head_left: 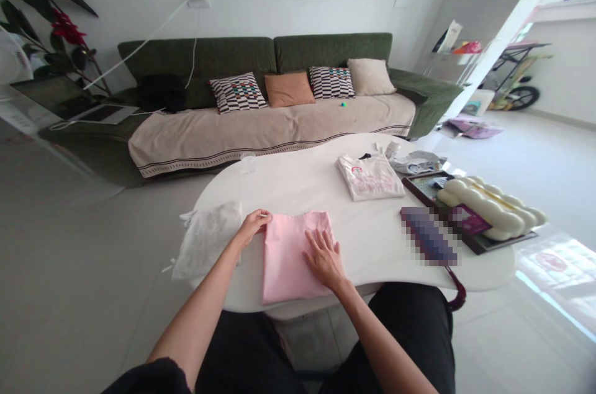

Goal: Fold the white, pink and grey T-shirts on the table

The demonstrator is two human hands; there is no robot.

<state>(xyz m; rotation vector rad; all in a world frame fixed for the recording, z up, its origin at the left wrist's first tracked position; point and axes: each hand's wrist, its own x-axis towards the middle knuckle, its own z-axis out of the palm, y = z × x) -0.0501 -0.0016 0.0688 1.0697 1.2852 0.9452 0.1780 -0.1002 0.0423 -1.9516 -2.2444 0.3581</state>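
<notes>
A folded pink garment [291, 257] lies as a neat rectangle near the front edge of the white table [288, 180]. At its upper left corner, my left hand [254, 226] is closed, with thumb and fingers pinching the fabric edge. My right hand [325, 259] rests flat on the right part of the garment, fingers spread. Left of it, under my left forearm, is a crumpled, translucent white bag [209, 239] that hangs partly over the table edge. Farther back lies a folded white shirt [372, 178] with a pink print.
On the right are a dark tray [475, 245] with a cream, lumpy object [493, 208] on it, a blurred-out dark item [429, 236] with a strap, and crumpled plastic packaging [419, 162]. A green sofa [223, 59] with cushions stands behind the table. My knees are under its front edge.
</notes>
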